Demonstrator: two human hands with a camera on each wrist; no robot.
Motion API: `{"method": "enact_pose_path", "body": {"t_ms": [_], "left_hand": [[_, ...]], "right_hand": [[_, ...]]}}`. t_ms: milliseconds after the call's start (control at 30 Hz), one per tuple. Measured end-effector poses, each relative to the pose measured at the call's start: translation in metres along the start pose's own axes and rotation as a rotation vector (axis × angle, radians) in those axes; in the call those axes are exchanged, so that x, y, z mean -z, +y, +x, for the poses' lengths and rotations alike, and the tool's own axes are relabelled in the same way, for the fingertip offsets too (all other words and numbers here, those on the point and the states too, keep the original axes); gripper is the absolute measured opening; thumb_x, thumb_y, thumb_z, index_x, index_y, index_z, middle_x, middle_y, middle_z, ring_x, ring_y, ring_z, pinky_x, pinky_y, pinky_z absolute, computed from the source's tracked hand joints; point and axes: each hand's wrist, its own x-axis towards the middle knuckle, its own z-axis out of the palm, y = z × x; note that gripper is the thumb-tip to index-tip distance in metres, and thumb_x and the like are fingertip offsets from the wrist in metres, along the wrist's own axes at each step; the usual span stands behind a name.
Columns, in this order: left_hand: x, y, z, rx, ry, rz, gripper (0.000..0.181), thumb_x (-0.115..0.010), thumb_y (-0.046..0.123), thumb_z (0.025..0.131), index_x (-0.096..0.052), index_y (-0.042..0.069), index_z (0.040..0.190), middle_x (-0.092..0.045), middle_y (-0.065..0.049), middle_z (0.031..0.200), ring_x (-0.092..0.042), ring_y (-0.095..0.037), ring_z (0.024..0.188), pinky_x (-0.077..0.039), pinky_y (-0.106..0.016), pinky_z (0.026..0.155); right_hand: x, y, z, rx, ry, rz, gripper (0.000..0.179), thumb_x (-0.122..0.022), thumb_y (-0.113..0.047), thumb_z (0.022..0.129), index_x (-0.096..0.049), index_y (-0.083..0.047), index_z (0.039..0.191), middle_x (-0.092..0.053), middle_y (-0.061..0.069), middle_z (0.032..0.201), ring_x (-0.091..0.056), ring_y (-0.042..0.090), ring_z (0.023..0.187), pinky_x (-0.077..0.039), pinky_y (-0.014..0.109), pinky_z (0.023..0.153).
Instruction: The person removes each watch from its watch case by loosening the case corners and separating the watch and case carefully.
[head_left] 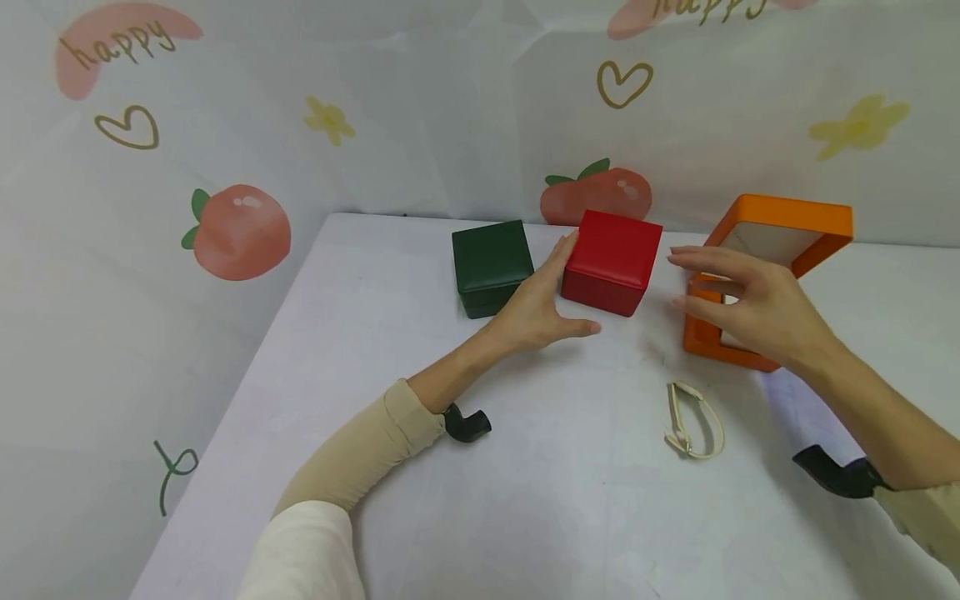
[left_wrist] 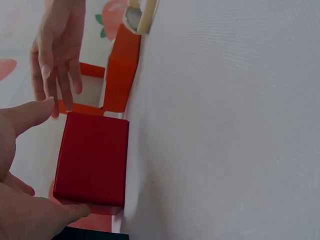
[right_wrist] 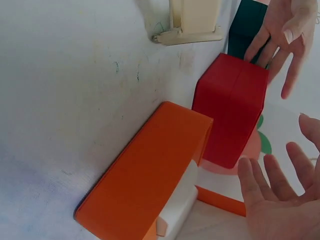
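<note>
Head view: the surface (head_left: pixel 570 517) bears an open orange box (head_left: pixel 798 212) at 3 o'clock, your right hand (head_left: pixel 765 302) spread before it. Your left hand (head_left: pixel 534 308) spreads beside the red box (head_left: pixel 613 254), half past 2; at that box's 9 o'clock, the green box (head_left: pixel 491 257); cream watch (head_left: pixel 680 440), 4 o'clock.

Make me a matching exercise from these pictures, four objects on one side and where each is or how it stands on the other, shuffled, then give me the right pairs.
Objects
1. Green box
2. Red box
3. Orange box
4. Watch

Places and states
A. Lid raised
B. Cream-coloured, lowest of the four in the head view
C. Closed, leftmost box in the head view
D. Closed, between the other two boxes

Right pairs
1-C, 2-D, 3-A, 4-B
</note>
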Motion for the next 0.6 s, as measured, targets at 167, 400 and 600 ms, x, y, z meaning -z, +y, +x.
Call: {"method": "enact_pose_path", "body": {"t_ms": [167,400,600], "left_hand": [[-0.004,-0.005,0.001,0.028,-0.017,-0.034,0.116,-0.085,0.019,0.079,-0.003,0.010,0.160,-0.023,0.000,0.162,-0.025,-0.010,0.145,-0.037,-0.032,0.113],[-0.014,-0.013,0.003,0.126,-0.012,-0.095,0.116,-0.083,0.021,0.081,0.001,0.009,0.160,-0.031,-0.003,0.158,-0.035,-0.015,0.141,-0.040,-0.035,0.111],[-0.015,-0.017,0.005,0.154,-0.016,-0.148,0.114,-0.082,0.022,0.082,-0.001,0.008,0.160,-0.033,-0.002,0.156,-0.036,-0.014,0.138,-0.046,-0.033,0.105]], "right_hand": [[-0.006,0.003,0.007,-0.017,-0.003,0.008,0.052,-0.078,-0.013,0.087,-0.062,-0.020,0.137,-0.058,0.005,0.135,-0.056,0.010,0.106,-0.042,0.001,0.082],[-0.011,0.006,0.013,-0.028,-0.038,0.010,0.058,-0.078,-0.017,0.087,-0.057,-0.018,0.142,-0.052,0.009,0.144,-0.055,0.033,0.116,-0.042,0.005,0.085],[-0.015,0.008,0.019,0.001,-0.041,-0.022,0.062,-0.079,-0.019,0.086,-0.055,-0.018,0.143,-0.049,0.010,0.146,-0.056,0.040,0.117,-0.040,0.004,0.087]]}}
